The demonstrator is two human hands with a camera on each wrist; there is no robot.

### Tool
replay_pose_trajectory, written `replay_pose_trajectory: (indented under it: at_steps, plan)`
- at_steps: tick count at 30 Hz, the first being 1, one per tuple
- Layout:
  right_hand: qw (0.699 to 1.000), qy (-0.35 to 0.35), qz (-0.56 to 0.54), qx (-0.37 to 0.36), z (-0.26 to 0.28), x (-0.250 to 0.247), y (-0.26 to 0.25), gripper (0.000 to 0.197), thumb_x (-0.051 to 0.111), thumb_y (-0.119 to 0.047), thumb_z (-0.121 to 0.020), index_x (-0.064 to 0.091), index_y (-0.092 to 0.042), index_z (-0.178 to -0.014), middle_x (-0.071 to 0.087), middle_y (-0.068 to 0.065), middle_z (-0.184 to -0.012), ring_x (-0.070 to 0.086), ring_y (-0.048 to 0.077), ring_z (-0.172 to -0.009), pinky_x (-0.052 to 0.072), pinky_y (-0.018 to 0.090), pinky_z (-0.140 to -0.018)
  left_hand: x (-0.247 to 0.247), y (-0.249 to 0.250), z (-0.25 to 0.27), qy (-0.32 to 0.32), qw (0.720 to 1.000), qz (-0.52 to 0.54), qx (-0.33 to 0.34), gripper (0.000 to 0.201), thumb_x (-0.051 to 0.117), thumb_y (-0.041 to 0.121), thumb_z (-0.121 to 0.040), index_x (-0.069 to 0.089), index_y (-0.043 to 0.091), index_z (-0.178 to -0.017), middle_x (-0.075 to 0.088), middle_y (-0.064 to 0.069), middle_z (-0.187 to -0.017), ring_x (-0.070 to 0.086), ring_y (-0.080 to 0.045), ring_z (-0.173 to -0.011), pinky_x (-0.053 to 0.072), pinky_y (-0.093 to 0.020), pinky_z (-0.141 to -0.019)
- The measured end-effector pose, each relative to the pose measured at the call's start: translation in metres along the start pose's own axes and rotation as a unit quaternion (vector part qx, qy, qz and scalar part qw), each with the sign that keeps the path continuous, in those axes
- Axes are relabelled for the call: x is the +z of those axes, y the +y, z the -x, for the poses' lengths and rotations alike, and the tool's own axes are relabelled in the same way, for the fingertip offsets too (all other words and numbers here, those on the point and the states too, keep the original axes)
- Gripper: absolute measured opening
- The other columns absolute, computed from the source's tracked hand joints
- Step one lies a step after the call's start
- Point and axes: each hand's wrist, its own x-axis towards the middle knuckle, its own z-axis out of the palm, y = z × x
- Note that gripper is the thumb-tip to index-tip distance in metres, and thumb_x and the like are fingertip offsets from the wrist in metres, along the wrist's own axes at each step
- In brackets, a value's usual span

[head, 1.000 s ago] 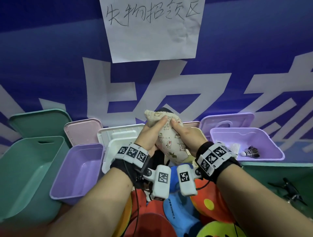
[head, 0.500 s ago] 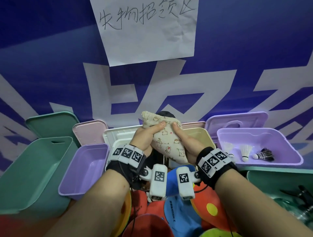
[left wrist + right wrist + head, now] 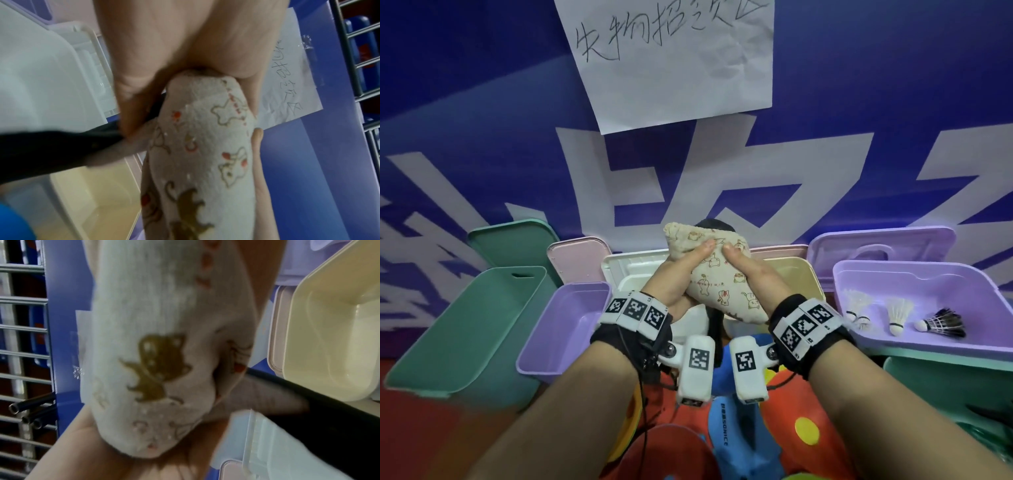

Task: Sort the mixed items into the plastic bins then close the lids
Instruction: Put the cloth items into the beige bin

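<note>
- Left of the cream bin (image 3: pixel 796 279), a small purple bin (image 3: pixel 571 325) stood open with nothing seen inside.
- The left hand (image 3: pixel 676 277) was curled round the printed sock (image 3: pixel 719 277), thumb pressed on its upper end.
- A black item (image 3: pixel 51 146) was also caught under its fingers; one item is best freed first.
- The right hand (image 3: pixel 748 274) pinched the same sock, held above the cream bin.
- Right of it, shuttlecocks (image 3: pixel 899 313) lay in the large purple bin (image 3: pixel 893 270); that bin is best avoided for socks.
</note>
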Motion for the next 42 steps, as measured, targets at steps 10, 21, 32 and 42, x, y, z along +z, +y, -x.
replay_pose_trajectory:
  at_steps: [10, 21, 32, 42]
  plan:
    - [0.998, -0.053, -0.029, 0.01, 0.001, 0.003, -0.004, 0.047, 0.058, -0.038, -0.088, 0.058, -0.008, -0.124, 0.067, 0.018, -0.113, 0.068, 0.03, -0.097, 0.058, 0.034, -0.075, -0.001, -0.001, -0.001, 0.038, 0.995, -0.046, 0.079, 0.024, 0.069, 0.029, -0.084, 0.069, 0.018, -0.105, 0.074, -0.002, -0.103, 0.069, -0.014, -0.099, 0.052, -0.03, -0.086]
    - [0.985, 0.127, 0.034, -0.109, -0.011, 0.011, -0.015, 0.071, 0.076, -0.037, -0.067, 0.05, -0.006, -0.126, 0.063, 0.023, -0.117, 0.066, 0.036, -0.1, 0.055, 0.045, -0.083, -0.007, 0.005, -0.033, -0.089, 0.992, 0.079, 0.044, 0.063, 0.075, 0.029, -0.068, 0.058, 0.008, -0.125, 0.068, -0.013, -0.115, 0.065, -0.027, -0.108, 0.052, -0.045, -0.093]
    - [0.99, 0.088, 0.012, -0.11, -0.04, -0.024, -0.037, 0.05, 0.062, -0.025, -0.081, 0.055, -0.001, -0.125, 0.066, 0.022, -0.109, 0.068, 0.03, -0.092, 0.057, 0.035, -0.071, 0.007, 0.016, -0.091, -0.116, 0.991, -0.021, 0.068, 0.049, 0.084, 0.035, -0.063, 0.068, 0.019, -0.106, 0.073, -0.005, -0.106, 0.069, -0.02, -0.101, 0.051, -0.042, -0.095]
    - [0.987, 0.162, 0.011, -0.006, -0.118, -0.098, -0.005, 0.06, 0.076, -0.034, -0.073, 0.058, -0.006, -0.123, 0.062, 0.029, -0.117, 0.062, 0.043, -0.101, 0.046, 0.058, -0.09, -0.005, -0.027, -0.171, -0.03, 0.992, -0.113, -0.047, 0.064, 0.068, 0.047, -0.081, 0.039, 0.028, -0.134, 0.058, 0.002, -0.125, 0.059, -0.016, -0.108, 0.045, -0.047, -0.101]
